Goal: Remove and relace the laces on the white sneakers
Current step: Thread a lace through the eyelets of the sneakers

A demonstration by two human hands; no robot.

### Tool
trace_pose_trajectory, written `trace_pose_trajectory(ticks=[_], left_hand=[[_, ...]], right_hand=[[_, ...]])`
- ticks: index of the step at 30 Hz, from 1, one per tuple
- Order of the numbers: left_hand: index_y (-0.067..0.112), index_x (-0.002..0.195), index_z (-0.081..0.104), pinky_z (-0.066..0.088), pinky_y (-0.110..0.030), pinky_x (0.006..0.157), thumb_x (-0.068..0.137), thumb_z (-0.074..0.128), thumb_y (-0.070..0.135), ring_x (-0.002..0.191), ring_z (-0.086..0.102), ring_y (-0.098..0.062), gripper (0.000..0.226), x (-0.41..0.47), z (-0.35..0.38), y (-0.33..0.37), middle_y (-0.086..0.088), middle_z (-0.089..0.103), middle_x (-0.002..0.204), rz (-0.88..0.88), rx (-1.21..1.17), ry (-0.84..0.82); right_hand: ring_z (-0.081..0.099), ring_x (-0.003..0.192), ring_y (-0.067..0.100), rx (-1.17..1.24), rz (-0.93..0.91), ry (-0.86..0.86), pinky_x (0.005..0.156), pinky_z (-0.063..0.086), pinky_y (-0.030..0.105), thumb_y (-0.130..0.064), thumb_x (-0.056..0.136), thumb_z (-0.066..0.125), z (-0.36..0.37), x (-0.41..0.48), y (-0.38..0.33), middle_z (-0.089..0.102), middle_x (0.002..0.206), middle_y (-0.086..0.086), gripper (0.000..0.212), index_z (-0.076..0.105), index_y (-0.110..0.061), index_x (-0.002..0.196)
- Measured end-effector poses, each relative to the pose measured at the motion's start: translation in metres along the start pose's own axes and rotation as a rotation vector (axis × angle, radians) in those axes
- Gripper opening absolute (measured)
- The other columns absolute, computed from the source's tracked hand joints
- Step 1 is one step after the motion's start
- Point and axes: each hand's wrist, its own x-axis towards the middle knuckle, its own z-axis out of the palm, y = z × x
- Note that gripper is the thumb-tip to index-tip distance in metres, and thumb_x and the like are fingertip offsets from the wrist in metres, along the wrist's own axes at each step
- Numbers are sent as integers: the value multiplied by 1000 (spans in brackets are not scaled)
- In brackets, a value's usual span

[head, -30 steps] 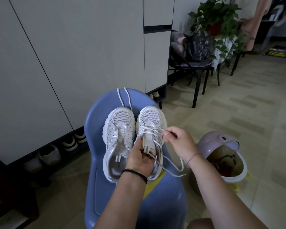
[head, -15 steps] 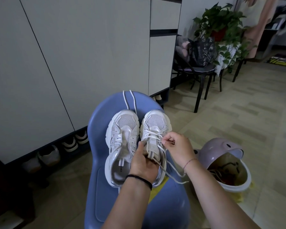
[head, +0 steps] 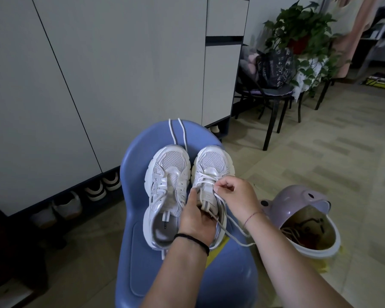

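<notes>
White mesh and thin cord: the laced sneaker (head: 211,165), at 3 o'clock of its bare twin (head: 168,192) on the blue chair (head: 138,152), looks light and springy, its lace (head: 231,230) limp — probably best pinched close to an eyelet. The right hand (head: 236,196) pinches it there; the left hand (head: 196,221) grips the shoe at its tongue. Both shoes lie lengthwise, toes to 12 o'clock, heels toward the person.

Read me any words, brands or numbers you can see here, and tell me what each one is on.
Unlaced sneaker's insole: short dark print, possibly starting "CE", too small to read surely.
Dark patterned bag: pale markings, too blurred to read.
Floor mat at far right: yellow and black print, unreadable.
Nothing else legible.
</notes>
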Motion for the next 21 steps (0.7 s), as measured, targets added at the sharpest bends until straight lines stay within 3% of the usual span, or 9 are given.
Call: trace_pose_trajectory(ticks=[5, 7, 11, 13, 16, 21], left_hand=[[2, 85, 63, 51, -21, 45, 104, 40, 32, 48, 66, -16, 42, -6, 3, -2, -10, 69, 61, -10, -12, -21], [1, 85, 63, 50, -20, 41, 104, 38, 33, 46, 66, -16, 44, -10, 4, -4, -10, 68, 59, -19, -7, -28], [0, 86, 62, 49, -20, 38, 103, 40, 33, 43, 65, -15, 43, -13, 4, -4, -10, 68, 56, -30, -12, -31], [0, 97, 64, 54, -23, 44, 103, 41, 33, 51, 68, -16, 41, -9, 2, -7, -11, 71, 65, -19, -13, -24], [-1, 121, 61, 58, -28, 66, 102, 43, 37, 74, 70, -20, 46, -2, 0, -12, -14, 72, 93, 6, 11, 7], [-3, 128, 57, 49, -38, 97, 102, 44, 33, 107, 63, -28, 46, -3, 3, -17, -21, 65, 119, 47, -6, 29]], right_hand=[[58, 69, 9, -146, -20, 112, 63, 46, 15, -13, 83, 70, 3, -2, -6, 67, 75, -6, 6, 75, -15, 81], [61, 73, 12, -167, 6, 175, 71, 51, 25, -13, 83, 70, 5, -3, -9, 68, 77, -6, 5, 76, -14, 82], [65, 85, 20, -159, 111, 228, 77, 51, 29, -21, 83, 72, 7, -3, -8, 73, 89, 0, 11, 75, -13, 90], [66, 88, 22, -142, 127, 215, 81, 53, 33, -20, 85, 70, 9, -3, -6, 73, 91, 3, 12, 75, -12, 92], [65, 88, 21, -98, 126, 204, 82, 53, 33, -18, 86, 68, 11, -4, -5, 73, 91, 5, 12, 75, -10, 93], [55, 68, 25, -17, 136, 171, 62, 43, 29, -17, 92, 59, 12, -8, -7, 65, 70, 13, 25, 70, 0, 77]])
